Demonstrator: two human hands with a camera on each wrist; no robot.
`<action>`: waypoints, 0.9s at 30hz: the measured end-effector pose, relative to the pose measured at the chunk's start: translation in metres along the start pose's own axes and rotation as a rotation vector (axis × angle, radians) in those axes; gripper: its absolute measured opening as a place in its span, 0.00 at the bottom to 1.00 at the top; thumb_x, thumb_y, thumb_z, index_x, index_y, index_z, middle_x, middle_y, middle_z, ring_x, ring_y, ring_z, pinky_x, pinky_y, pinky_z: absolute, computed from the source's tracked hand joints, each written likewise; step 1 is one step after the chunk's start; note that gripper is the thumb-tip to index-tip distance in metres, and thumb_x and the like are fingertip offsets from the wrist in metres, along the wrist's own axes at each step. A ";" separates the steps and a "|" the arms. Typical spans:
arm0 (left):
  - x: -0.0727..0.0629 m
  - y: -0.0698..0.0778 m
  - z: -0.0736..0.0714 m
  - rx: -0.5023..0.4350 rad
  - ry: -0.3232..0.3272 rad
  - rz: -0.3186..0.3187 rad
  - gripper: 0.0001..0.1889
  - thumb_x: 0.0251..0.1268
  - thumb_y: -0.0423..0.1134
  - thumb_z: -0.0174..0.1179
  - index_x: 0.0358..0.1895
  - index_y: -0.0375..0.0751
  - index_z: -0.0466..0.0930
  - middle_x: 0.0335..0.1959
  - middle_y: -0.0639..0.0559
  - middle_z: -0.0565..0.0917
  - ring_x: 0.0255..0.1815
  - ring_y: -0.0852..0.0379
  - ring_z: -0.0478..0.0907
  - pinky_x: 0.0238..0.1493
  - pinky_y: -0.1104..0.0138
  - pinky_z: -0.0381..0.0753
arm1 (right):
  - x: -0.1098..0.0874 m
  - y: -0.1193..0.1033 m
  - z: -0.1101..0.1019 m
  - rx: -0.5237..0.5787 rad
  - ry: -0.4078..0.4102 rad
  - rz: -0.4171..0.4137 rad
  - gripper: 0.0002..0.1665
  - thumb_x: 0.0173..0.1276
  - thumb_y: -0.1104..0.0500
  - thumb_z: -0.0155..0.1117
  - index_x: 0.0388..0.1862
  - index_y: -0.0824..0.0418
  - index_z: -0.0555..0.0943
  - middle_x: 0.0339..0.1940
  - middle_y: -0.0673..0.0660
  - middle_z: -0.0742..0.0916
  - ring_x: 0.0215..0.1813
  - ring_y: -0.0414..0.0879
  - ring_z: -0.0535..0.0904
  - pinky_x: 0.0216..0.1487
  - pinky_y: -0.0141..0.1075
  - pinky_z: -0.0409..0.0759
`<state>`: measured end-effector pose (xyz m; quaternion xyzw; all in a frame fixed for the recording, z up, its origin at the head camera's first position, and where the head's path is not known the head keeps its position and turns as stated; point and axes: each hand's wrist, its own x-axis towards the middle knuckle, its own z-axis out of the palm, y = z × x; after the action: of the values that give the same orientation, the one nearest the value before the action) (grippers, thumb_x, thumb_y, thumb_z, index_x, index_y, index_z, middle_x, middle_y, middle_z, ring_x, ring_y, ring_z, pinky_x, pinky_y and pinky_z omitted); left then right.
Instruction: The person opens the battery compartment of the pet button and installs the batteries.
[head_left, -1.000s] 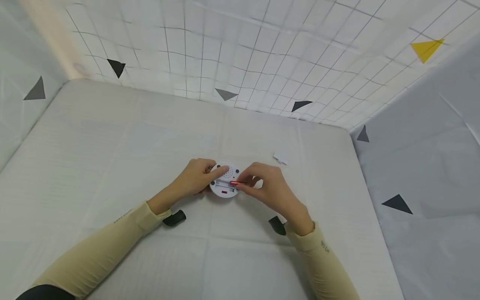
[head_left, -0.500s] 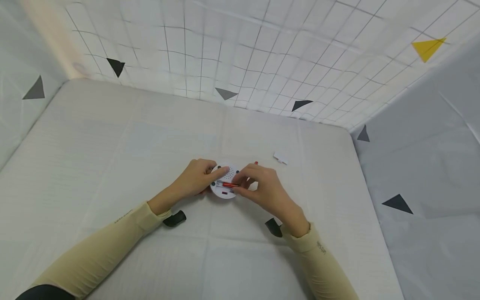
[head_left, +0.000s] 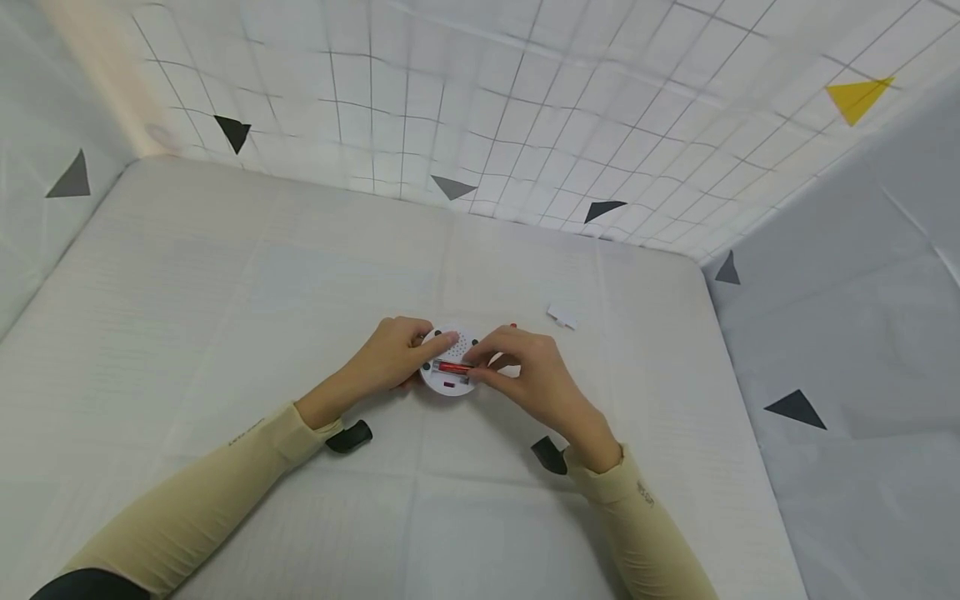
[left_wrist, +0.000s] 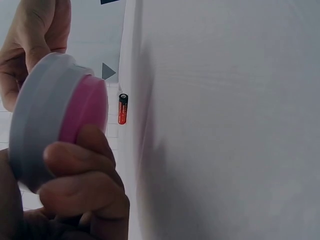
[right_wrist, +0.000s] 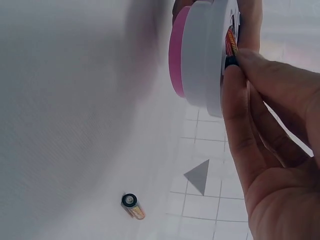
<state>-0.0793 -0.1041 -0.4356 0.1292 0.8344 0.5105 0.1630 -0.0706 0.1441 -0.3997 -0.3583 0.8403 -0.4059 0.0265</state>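
My left hand (head_left: 393,352) grips a round white device (head_left: 439,387) by its left side, thumb across the perforated face. Its open battery compartment faces up. In the left wrist view the device's pink underside (left_wrist: 86,105) shows, with my curled fingers against it. My right hand (head_left: 528,367) pinches the right end of a red and black battery (head_left: 452,367), which lies along the compartment. In the right wrist view thumb and forefinger hold the black end of that battery (right_wrist: 231,47) at the device's face.
A second red and black battery (left_wrist: 122,109) lies on the table behind the right hand, mostly hidden in the head view. Farther right lies a small white battery cover (head_left: 561,317). A grid-patterned sheet (head_left: 480,108) hangs behind the white table (head_left: 300,250).
My right hand has brought the battery left and down into line with the compartment. The left hand keeps its hold on the device. The second battery has come into sight behind the right hand.
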 end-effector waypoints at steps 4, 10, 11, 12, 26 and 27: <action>0.000 0.000 0.000 0.005 0.007 0.005 0.24 0.79 0.56 0.59 0.26 0.43 0.73 0.10 0.53 0.75 0.08 0.56 0.73 0.16 0.67 0.69 | 0.000 0.001 0.003 -0.010 0.001 -0.018 0.14 0.63 0.65 0.80 0.47 0.54 0.89 0.42 0.45 0.90 0.43 0.37 0.86 0.46 0.34 0.88; -0.001 0.000 0.000 0.012 0.010 0.014 0.24 0.79 0.56 0.59 0.27 0.43 0.73 0.10 0.54 0.75 0.08 0.56 0.73 0.16 0.68 0.68 | 0.000 0.005 0.005 -0.006 0.022 -0.011 0.15 0.61 0.63 0.82 0.45 0.52 0.90 0.40 0.43 0.91 0.41 0.35 0.85 0.46 0.35 0.87; 0.000 0.000 0.000 0.013 0.009 0.018 0.24 0.79 0.56 0.59 0.27 0.43 0.73 0.10 0.54 0.75 0.08 0.56 0.73 0.16 0.68 0.68 | 0.000 0.005 0.005 -0.003 0.024 -0.005 0.14 0.61 0.63 0.82 0.45 0.52 0.90 0.40 0.42 0.91 0.41 0.35 0.85 0.46 0.35 0.87; 0.000 0.000 0.000 0.013 0.008 0.021 0.24 0.79 0.56 0.59 0.26 0.43 0.73 0.10 0.54 0.75 0.08 0.56 0.73 0.16 0.68 0.68 | 0.000 0.006 0.005 0.001 0.025 0.001 0.14 0.61 0.63 0.83 0.44 0.51 0.90 0.40 0.42 0.91 0.40 0.36 0.85 0.46 0.35 0.87; -0.001 0.000 0.003 0.004 -0.011 0.046 0.23 0.79 0.55 0.59 0.27 0.42 0.76 0.11 0.54 0.74 0.09 0.56 0.73 0.15 0.68 0.68 | 0.000 0.006 0.007 0.067 0.031 0.066 0.12 0.58 0.62 0.84 0.39 0.52 0.89 0.35 0.44 0.91 0.35 0.38 0.85 0.44 0.37 0.88; -0.001 0.000 0.003 0.001 -0.011 0.046 0.23 0.79 0.55 0.59 0.27 0.43 0.76 0.11 0.54 0.74 0.09 0.56 0.73 0.15 0.68 0.68 | 0.000 0.005 0.007 0.066 0.032 0.069 0.12 0.58 0.62 0.84 0.39 0.52 0.89 0.35 0.44 0.91 0.35 0.37 0.85 0.44 0.37 0.88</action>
<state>-0.0776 -0.1022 -0.4365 0.1511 0.8305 0.5130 0.1559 -0.0710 0.1417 -0.4079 -0.3215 0.8387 -0.4380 0.0386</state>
